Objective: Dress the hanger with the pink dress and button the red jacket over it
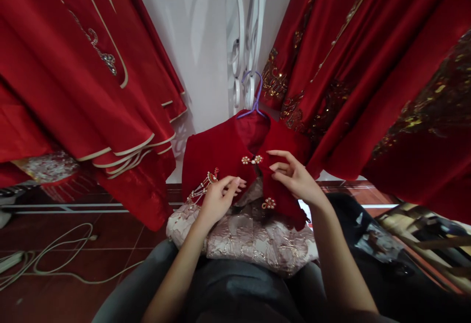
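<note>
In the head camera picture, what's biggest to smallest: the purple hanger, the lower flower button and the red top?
1. Red top
2. Purple hanger, counting just the part showing
3. Lower flower button

Left fingers (231,186) and right fingers (281,154) apparently touch a red jacket (209,149).

pale wall (195,43), dark red floor tiles (121,237)

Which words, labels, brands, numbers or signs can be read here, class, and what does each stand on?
None: no text can be read anywhere.
Red top: flower-shaped clasps and beaded trim, no lettering visible.
Purple hanger: no readable mark.
Clear plastic wrapping: too blurred to tell whether anything is printed on it.
</note>
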Tool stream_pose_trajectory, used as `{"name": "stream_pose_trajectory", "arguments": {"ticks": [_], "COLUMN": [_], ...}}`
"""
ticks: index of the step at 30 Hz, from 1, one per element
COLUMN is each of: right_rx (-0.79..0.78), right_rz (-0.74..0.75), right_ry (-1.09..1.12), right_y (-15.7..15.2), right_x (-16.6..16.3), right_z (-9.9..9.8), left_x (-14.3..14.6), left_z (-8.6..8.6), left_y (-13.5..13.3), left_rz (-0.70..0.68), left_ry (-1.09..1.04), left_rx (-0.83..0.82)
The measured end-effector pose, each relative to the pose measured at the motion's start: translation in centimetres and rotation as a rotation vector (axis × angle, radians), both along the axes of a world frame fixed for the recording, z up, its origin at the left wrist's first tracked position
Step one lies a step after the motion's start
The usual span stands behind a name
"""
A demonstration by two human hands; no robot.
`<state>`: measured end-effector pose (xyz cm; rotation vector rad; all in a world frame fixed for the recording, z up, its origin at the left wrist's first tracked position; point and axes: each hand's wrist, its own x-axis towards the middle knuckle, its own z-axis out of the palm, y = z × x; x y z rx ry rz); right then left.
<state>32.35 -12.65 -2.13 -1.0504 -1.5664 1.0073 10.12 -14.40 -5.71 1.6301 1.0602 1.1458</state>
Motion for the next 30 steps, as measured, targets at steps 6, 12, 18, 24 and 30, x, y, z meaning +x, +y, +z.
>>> {"name": "stream_pose_trajectory", "arguments": {"ticks": [6,12,18,24,30], "right_rx": [-0.048,0.098,0.106,0.058,-0.041], "right_rz": [0.115,-0.003,-0.065,-0.084,0.077], "right_ry": [0.058,-0.162,-0.203,-0.164,-0.025], "right_y": [-1.2,-2.5,-3.4,-2.5,-2.0], "right_x": [-0.5,-2.9,-7.6,-6.9,-6.1], "right_z": [1.1,0.6,-0.8,-1.1,-1.4], "left_x": [1.5,0.1,-0.6,-2.7,-4.2], "left_z": [-0.1,0.6,1.0,-0.9,-3.1], "left_y": [-1.0,-0.2,-0.7,0.3,2.6], "left_rz": [-0.067,0.214,0.121,0.436,0.538], "left_ry": [-0.016,-0.098,-0.19,0.153,0.31], "left_rx": [-0.049,0.04,-0.152,0.226,0.291]}}
